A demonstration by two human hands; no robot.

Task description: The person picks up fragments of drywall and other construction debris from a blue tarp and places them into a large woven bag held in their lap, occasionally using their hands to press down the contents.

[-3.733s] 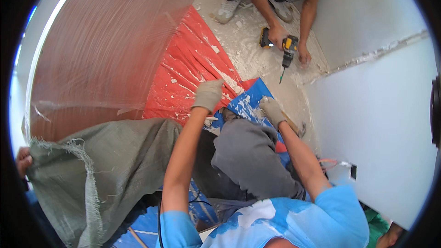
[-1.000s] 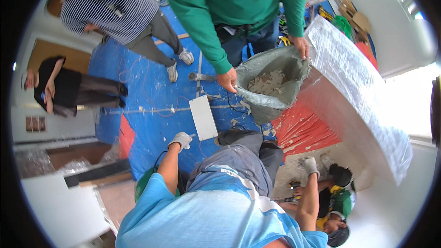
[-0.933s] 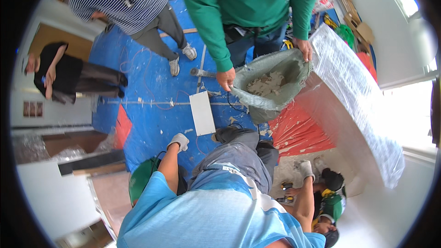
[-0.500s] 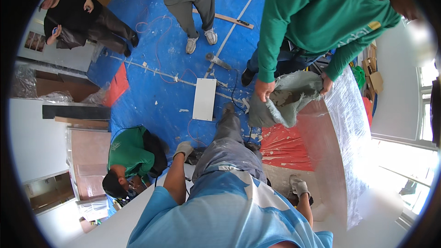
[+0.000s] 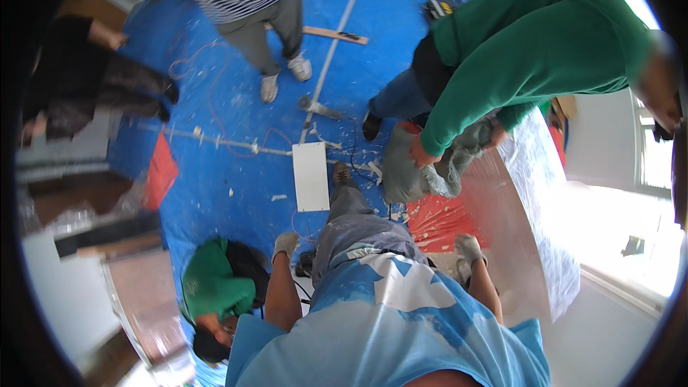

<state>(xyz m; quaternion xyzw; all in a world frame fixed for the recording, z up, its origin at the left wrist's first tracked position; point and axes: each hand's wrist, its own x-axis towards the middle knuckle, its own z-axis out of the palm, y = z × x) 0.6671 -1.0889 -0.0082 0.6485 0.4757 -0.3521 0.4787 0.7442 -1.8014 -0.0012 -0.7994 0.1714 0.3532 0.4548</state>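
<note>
My left hand (image 5: 286, 244), in a pale grey work glove, hangs at my left side. Its fingers are loosely bent and nothing shows in them. On my other side is my right hand (image 5: 469, 248), gloved too, with fingers loosely lowered and no held thing visible. Below it is a greyish shape that I cannot make out. A white rectangular panel (image 5: 310, 177) lies on the floor ahead of me, near my forward shoe (image 5: 342, 173). To the right, a co-worker in green grips a frayed grey-green sack (image 5: 408, 165) with both hands.
Blue sheeting (image 5: 236, 193) covers the floor, with debris and cords. A power tool (image 5: 319, 108) lies beyond the panel. A plastic-wrapped curved piece (image 5: 534, 193) stands at right. Another co-worker (image 5: 222, 279) crouches at left; two people stand farther off. Red sheeting (image 5: 441, 222) lies below the sack.
My view has shifted and tilted. The co-worker at right has bent farther over and gathered the sack's mouth lower. My right hand appears higher in the picture, my left slightly lower.
</note>
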